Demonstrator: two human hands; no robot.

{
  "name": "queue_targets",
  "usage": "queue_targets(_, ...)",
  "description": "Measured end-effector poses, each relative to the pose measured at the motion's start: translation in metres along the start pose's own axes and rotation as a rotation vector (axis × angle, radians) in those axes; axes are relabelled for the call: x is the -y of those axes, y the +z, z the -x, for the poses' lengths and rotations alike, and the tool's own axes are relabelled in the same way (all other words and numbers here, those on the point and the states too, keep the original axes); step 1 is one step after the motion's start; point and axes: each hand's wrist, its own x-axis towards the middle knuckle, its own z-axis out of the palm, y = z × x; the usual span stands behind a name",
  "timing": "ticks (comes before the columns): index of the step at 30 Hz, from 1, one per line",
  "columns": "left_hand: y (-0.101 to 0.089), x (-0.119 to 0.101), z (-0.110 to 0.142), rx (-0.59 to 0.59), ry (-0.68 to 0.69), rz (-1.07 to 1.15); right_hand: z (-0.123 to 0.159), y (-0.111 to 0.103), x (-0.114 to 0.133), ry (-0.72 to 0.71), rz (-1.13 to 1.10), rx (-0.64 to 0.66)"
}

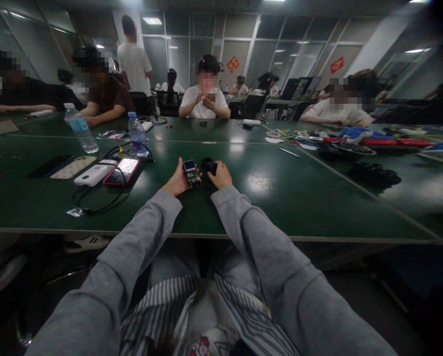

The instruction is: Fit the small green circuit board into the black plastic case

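My left hand is closed on a small circuit board with a screen, held by its left side above the green table. The little screen faces up, and bare electronic parts show below it. A short gap to the right, my right hand grips a small black case, thumb on its near side. The case looks hollow, but its inside is too dark to make out. The board and the case are apart.
Left of my hands lie a phone with a red edge, a white power bank with a black cable, and a spotted phone case. Two water bottles stand behind. Cables and bags are heaped at the right. Co-workers sit opposite.
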Motion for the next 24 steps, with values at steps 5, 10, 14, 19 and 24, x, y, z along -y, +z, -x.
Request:
queue_targets(5,0.0020,-0.0015,0.0024,-0.033,-0.003,0.068,0.0011,-0.0022,0.0018,0.017,-0.006,0.006)
queue_targets(10,0.0042,-0.0022,0.0036,-0.045,0.007,0.103,0.0026,-0.0038,0.0037,0.017,0.015,0.015)
queue_targets(14,0.0035,-0.0020,0.0027,-0.043,-0.001,0.107,0.0023,-0.0045,0.0041,0.014,0.023,0.014)
queue_targets(19,0.0031,-0.0016,0.0017,-0.041,0.003,0.117,0.0021,-0.0056,0.0045,0.024,0.016,0.035)
queue_targets(24,0.0030,-0.0017,0.0018,-0.044,0.016,0.116,0.0033,-0.0050,0.0044,0.034,0.008,0.024)
